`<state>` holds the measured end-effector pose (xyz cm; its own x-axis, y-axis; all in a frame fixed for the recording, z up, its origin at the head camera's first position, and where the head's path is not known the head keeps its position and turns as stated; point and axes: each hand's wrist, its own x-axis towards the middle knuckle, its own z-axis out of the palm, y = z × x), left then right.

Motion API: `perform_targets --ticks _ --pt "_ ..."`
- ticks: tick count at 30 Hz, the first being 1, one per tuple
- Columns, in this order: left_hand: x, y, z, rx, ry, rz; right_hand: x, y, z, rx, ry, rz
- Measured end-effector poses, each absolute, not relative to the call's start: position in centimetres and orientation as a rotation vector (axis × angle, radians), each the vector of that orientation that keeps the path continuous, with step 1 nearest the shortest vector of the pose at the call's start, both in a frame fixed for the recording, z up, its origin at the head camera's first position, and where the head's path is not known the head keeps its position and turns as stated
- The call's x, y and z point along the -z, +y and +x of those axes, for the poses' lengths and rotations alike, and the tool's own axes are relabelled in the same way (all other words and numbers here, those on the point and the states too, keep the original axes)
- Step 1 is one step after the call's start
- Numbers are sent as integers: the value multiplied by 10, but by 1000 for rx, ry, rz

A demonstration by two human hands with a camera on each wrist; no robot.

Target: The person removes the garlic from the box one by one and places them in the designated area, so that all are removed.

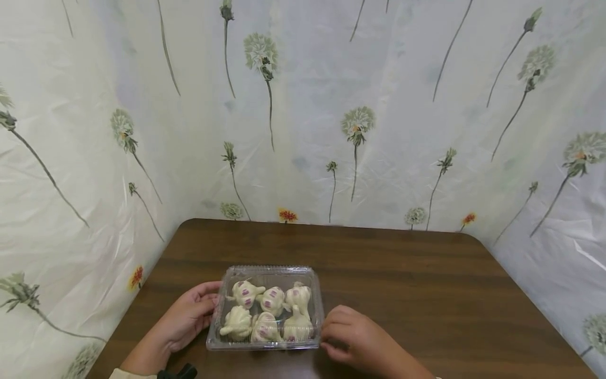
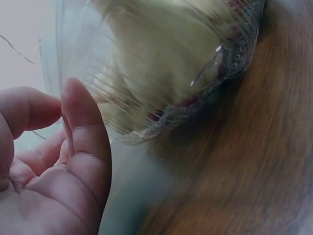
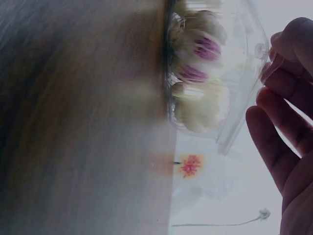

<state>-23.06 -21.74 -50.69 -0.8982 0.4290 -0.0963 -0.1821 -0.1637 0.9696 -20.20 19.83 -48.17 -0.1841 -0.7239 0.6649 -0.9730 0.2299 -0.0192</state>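
A clear plastic clamshell container (image 1: 274, 269) with its lid down is near the front of the table. Through the lid show several garlic bulbs (image 1: 272, 301), white with purple patches, lying in two rows. At the container's left side, my left hand (image 1: 189, 313) pinches the rim between thumb and finger, as the left wrist view shows close up. On the opposite side my right hand (image 1: 357, 337) pinches the rim near the front right corner. In the right wrist view, thumb and forefinger meet at the plastic edge (image 3: 239, 117), with the other fingers beside it.
The dark wooden table (image 1: 402, 279) has rounded far corners. A pale curtain (image 1: 303, 105) with dandelion prints hangs behind it and along both sides. A black strap piece (image 1: 177, 372) shows at my left wrist.
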Motion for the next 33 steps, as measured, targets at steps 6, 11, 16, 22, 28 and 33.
perform_targets --ticks 6,11,16,22,28,33 --pt "508 -218 -232 -2108 1710 284 481 197 -201 -607 -1982 1559" --pt "510 -218 -230 -2114 1699 263 480 197 -198 -630 -1999 1542" --pt "511 -218 -230 -2119 1697 258 480 197 -196 -650 -2016 1532" --pt "510 -218 -231 -2119 1718 250 476 198 -194 -671 -2103 1490" --pt "507 -217 -231 -2134 1708 230 473 197 -193 -684 -2148 1470" --pt "507 -217 -232 -2135 1707 221 472 197 -192 -664 -2187 1451"
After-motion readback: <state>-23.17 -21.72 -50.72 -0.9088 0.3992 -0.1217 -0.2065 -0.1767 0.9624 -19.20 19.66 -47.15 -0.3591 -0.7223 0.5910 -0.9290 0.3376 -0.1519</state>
